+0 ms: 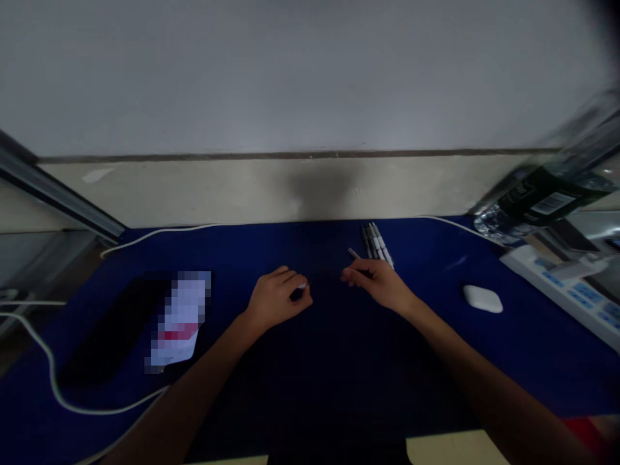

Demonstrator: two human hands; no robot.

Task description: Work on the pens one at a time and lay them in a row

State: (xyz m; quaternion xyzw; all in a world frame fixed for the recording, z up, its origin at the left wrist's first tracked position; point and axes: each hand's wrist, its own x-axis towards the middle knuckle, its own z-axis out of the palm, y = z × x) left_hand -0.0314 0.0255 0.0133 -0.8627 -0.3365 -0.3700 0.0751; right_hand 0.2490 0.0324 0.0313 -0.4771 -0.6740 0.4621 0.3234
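My left hand [277, 298] is over the middle of the blue table top, thumb and index finger curled together. A small whitish bit shows at their tips; it is too small to name. To its right, my right hand [380, 283] is closed in a pinch, with its fingertips pointing left. Something thin and dark may lie between the two hands, but the dim light hides it. Just behind my right hand lies a short grey pen-like piece [354, 253]. Several grey and white pens [375, 242] lie side by side beyond that hand, their near ends partly hidden.
A lit phone [186, 316] lies on the left, near a white cable [51, 368]. On the right are a white earbud case [483, 299], a white power strip [566, 284] and a clear bottle with a green label [542, 197]. A wall [217, 187] borders the table's back edge.
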